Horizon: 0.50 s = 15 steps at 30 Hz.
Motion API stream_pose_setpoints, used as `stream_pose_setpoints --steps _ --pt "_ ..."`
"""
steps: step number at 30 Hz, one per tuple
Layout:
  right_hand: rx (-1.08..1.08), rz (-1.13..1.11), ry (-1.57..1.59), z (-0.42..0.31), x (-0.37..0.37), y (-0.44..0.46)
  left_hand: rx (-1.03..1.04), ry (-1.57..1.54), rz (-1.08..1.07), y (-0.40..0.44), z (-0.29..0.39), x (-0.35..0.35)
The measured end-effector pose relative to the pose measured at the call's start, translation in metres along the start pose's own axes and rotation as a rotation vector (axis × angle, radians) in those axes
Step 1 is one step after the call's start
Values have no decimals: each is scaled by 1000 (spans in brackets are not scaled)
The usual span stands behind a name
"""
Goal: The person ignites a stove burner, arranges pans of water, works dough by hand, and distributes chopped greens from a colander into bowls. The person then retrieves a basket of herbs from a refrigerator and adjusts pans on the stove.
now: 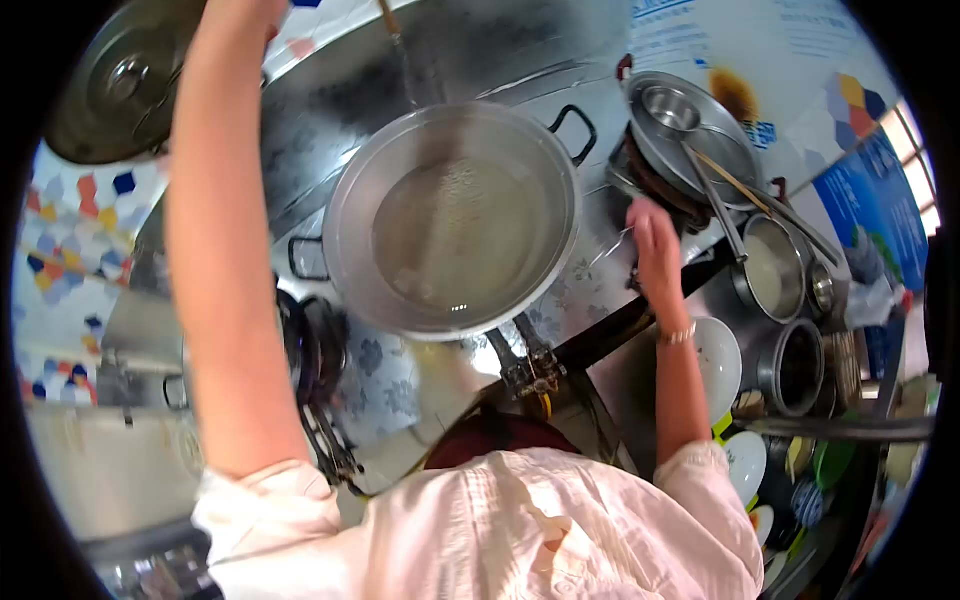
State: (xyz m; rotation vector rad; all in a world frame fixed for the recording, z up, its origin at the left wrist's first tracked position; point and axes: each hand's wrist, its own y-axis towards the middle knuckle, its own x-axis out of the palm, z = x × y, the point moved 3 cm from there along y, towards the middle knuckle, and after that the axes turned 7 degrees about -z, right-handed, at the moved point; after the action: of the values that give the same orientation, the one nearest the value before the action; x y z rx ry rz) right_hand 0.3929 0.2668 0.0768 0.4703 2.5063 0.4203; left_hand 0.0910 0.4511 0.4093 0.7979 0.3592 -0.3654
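A large two-handled metal pot (552, 270) stands on a stove, with cloudy-looking liquid (450, 240) in it. Above its far rim a thin stream of water (406, 75) comes down from a spout (389, 18). My left arm stretches up past the pot's left side; my left hand (255, 12) is cut off by the top edge, so its fingers are hidden. Right of the pot is my right hand (656, 250), its fingers stretched upward, just below a wide metal pan (735, 150). A thin metal line near its fingertips is too blurred to name.
A ladle (672, 108) rests in the pan at right. Beside it stand a saucepan of pale liquid (768, 275), a dark-filled metal pot (792, 370) and white bowls (716, 365). A large lid (125, 85) is at upper left. A burner valve (532, 372) juts out in front.
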Motion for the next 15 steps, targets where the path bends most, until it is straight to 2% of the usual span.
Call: stream_pose_setpoints --steps 1,2,3,4,5,6,7,9,11,12,15 --pt "-124 31 -37 5 2 29 25 40 163 -53 11 5" --pt "-91 57 14 15 9 56 59 82 323 -110 12 17" --pt "-57 86 62 22 15 78 -150 -3 460 -168 25 46" --pt "35 14 226 28 22 99 -291 -33 396 -225 19 61" --pt "130 -62 385 31 31 115 -531 -55 363 -289 5 81" --pt "225 -148 521 22 36 125 -815 -223 313 -341 -8 103" --pt "282 -256 589 30 45 139 -1142 -416 376 -394 -21 127" --pt "425 -372 729 13 56 148 -1407 -811 470 -429 -23 165" --pt "492 -557 1135 25 70 160 -1252 -1039 599 -429 -40 187" --pt "549 -553 1238 21 74 161 -1149 -1115 611 -416 -51 193" --pt "572 -457 1199 26 84 168 -919 -1203 686 -388 -65 194"
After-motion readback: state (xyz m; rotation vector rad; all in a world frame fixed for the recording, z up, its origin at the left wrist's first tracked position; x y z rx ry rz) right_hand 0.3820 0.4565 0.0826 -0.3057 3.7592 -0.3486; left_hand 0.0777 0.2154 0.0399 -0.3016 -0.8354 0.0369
